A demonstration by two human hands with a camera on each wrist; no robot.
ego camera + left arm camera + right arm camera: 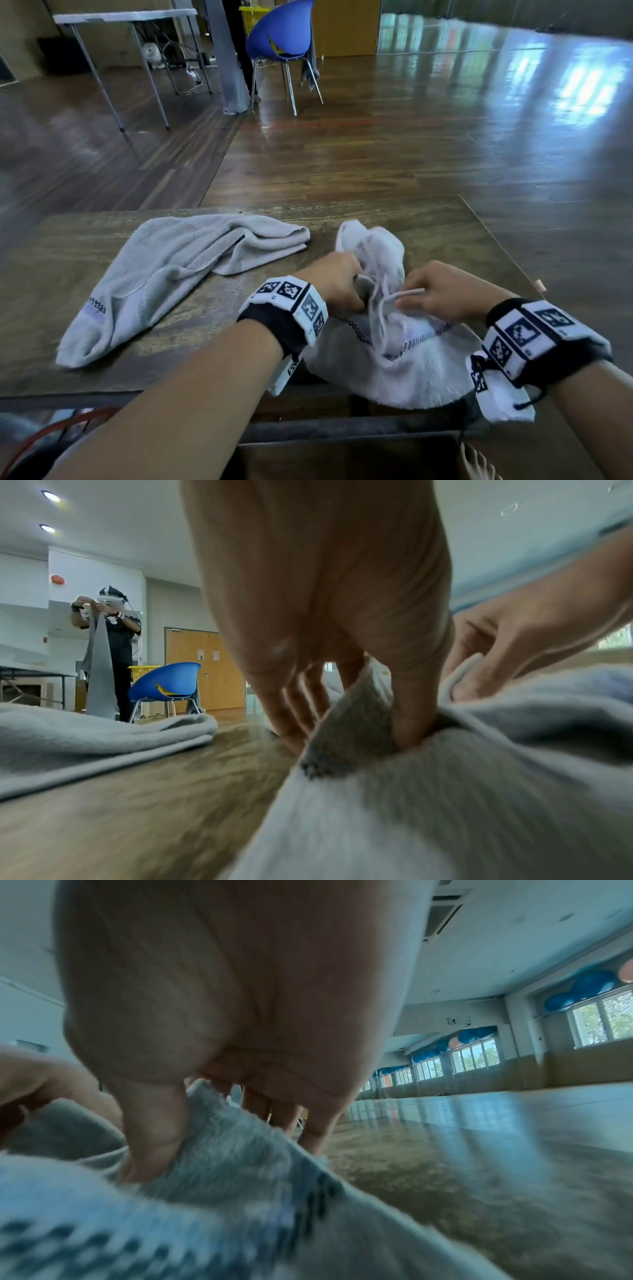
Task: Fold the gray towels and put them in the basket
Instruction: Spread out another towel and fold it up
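Note:
A crumpled gray towel (387,363) with a dark checked band lies at the near right of the wooden table (445,236) and hangs over its front edge. My left hand (337,282) pinches a fold of this towel (356,723) between thumb and fingers. My right hand (435,291) pinches its hem (219,1137) close by, a little to the right. A second gray towel (171,270) lies loosely bunched on the left half of the table, untouched; it also shows low in the left wrist view (85,739).
A blue chair (284,37) and a yellow basket (255,15) stand on the wooden floor beyond the table. A folding table (126,17) stands at far left. Another person (113,647) holds a towel there. A box edge (476,459) sits below the table's front.

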